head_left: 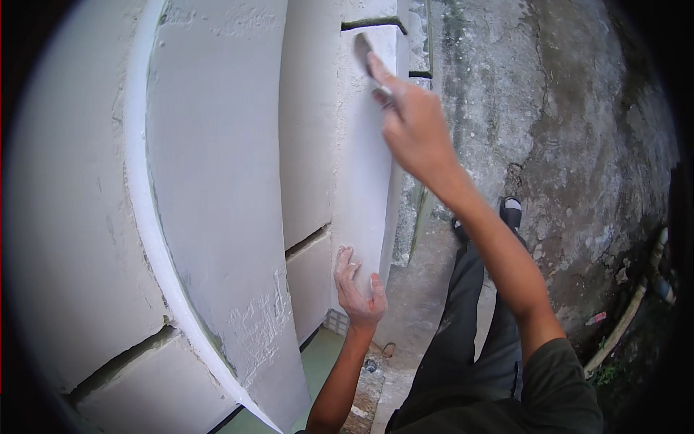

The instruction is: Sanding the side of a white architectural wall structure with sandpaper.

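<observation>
My right hand [408,116] grips a putty knife [362,45], its blurred blade against the upper part of a narrow white plastered strip [369,166], just below a dark groove. My left hand [358,293], whitened with powder, rests on the lower part of that strip with its fingers apart. To their left stand a flat plastered panel [210,166] with rough patches low down, a curved white edge beside it and wall blocks [79,217] divided by dark grooves.
My legs and sandaled feet [511,211] are below on stained concrete [564,130]. Pale pipes [617,334] and a small red-and-white scrap [596,317] lie at the right. A pale green surface [318,369] and a small bent wire [388,349] show near the wall's base.
</observation>
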Action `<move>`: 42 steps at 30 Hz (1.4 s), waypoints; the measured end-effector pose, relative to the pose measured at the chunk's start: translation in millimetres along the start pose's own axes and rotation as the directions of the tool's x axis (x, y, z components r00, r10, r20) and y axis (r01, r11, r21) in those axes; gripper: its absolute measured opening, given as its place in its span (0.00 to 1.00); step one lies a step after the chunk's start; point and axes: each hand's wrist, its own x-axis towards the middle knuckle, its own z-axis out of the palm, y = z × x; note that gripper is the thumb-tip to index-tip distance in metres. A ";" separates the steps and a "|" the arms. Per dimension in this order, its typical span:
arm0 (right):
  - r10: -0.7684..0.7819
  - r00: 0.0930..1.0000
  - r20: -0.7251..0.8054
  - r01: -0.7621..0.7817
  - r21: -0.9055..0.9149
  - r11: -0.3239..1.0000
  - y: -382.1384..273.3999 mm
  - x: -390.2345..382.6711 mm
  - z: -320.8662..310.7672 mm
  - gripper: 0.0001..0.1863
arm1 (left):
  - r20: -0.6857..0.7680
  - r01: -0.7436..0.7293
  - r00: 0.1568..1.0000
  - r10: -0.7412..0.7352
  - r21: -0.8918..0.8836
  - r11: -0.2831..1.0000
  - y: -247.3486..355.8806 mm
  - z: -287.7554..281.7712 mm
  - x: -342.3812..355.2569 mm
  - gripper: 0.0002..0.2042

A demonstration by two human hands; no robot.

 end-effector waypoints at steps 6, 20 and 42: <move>0.064 0.992 -0.111 -0.026 0.313 0.949 -30.6 -52.9 86.1 0.35 | 0.015 0.019 1.000 -0.019 0.014 1.000 1.2 3.0 -4.6 0.16; -0.005 0.998 -0.059 0.024 0.321 0.947 -20.3 -30.8 79.3 0.39 | 0.010 -0.011 1.000 0.011 0.002 1.000 -0.1 0.7 -0.4 0.18; 0.018 0.974 -0.224 0.059 0.330 0.942 6.8 110.5 65.0 0.34 | 0.034 0.046 0.999 -0.042 -0.099 0.994 0.6 6.5 -5.1 0.20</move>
